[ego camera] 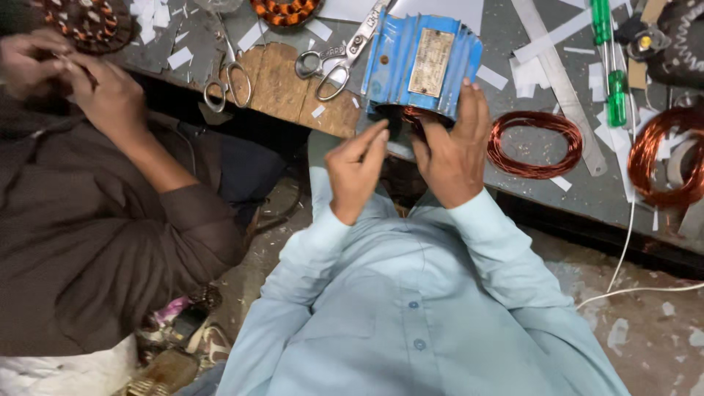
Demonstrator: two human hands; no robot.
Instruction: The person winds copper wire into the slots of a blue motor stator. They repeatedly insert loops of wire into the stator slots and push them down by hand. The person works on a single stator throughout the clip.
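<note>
A blue finned motor housing (419, 62) lies on its side at the bench edge, its open end toward me with copper windings showing inside. My right hand (453, 150) rests against that open end, fingers curled at the lower right rim and on the windings. My left hand (358, 167) is pinched at the lower left of the opening, fingertips together on something too small to make out. Both my arms wear light blue sleeves.
A coil of copper wire (534, 144) lies right of the housing, another coil (669, 158) farther right. Two pairs of scissors (229, 73) (339, 57), a metal ruler (561, 81), green screwdrivers (610, 62) and paper scraps cover the bench. A person in brown (81, 220) works at left.
</note>
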